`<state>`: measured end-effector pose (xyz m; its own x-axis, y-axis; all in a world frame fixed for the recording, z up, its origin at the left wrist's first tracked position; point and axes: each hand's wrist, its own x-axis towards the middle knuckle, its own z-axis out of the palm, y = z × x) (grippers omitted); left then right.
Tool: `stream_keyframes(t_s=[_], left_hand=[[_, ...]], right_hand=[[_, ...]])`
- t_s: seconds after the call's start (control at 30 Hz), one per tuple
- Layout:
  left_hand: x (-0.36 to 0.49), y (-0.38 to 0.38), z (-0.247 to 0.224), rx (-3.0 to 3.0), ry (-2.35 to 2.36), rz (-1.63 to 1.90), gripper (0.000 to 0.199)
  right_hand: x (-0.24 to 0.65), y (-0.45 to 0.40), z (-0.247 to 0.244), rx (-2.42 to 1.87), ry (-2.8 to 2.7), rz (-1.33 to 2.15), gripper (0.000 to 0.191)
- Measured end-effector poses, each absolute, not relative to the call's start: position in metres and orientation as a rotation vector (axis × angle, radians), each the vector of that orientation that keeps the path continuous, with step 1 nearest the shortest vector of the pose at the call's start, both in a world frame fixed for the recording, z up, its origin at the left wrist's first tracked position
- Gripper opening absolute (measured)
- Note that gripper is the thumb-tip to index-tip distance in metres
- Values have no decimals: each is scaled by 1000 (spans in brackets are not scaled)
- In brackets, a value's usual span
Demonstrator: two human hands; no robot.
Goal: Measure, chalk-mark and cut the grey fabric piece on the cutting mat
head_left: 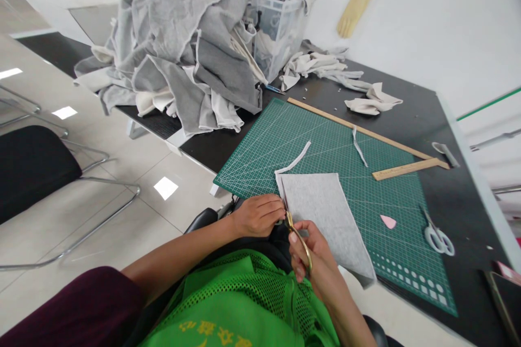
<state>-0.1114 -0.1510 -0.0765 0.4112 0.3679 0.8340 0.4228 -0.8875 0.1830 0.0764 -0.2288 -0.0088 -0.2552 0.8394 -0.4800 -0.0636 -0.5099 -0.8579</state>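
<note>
My right hand (pixel 309 252) is closed around the handles of gold-coloured scissors (pixel 303 244), whose blades point up along the left edge of a grey cloth (pixel 321 200). Close by on the left, my left hand (pixel 260 215) pinches the near end of the cloth's edge strip beside the blades. A narrow pale strip (pixel 295 161) curves away from the cloth's top left corner on the green cutting mat (pixel 260 146). The cloth's lower right corner hangs over the table's near edge.
Grey cloths (pixel 175 21) are heaped at the back left beside a clear plastic bin (pixel 279 27). Wooden rulers (pixel 358 129), white-handled scissors (pixel 438 238) and a pink piece (pixel 388 221) lie on the mat. A phone (pixel 502 298) is at the right; a black chair (pixel 36 168) stands left.
</note>
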Motion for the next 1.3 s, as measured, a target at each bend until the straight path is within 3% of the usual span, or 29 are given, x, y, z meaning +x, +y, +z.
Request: stream_keyframes(t_s=[1.0, 1.3], left_hand=[[-114, -150, -71, -2563, -735, -1569, 13], [-127, -140, -63, -2537, -1053, -1310, 25]], right_hand=[[72, -236, -17, -1353, -1018, 1792, 39], [74, -238, -15, -1335, -991, 1806, 41]])
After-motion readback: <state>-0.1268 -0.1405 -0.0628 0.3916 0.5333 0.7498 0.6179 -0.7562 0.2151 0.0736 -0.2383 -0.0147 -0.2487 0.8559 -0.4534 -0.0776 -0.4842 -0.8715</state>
